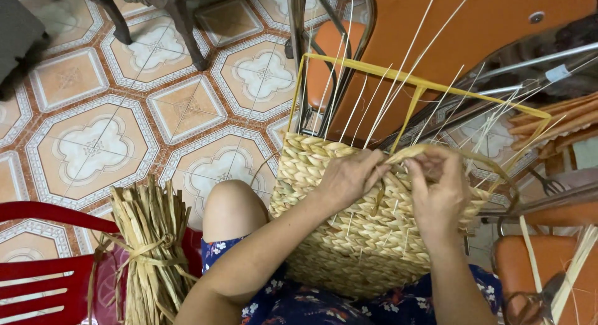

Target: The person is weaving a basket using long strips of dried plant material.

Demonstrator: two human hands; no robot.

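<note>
Both hands, left [349, 175] and right [439, 188], pinch a limp, light straw strand [414, 152] at the stiff basket's [349, 238] top edge, best gripped close to the weave.

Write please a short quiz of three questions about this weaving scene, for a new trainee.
1. True or false: both hands rest on the woven basket.
2. What lies on the red chair? A) a bundle of dried straw B) scissors C) a cup
3. What colour is the frame above the weave?

Key:
1. True: left hand and right hand work a strand at its top edge.
2. A, bundle of dried straw.
3. Yellow.
</note>
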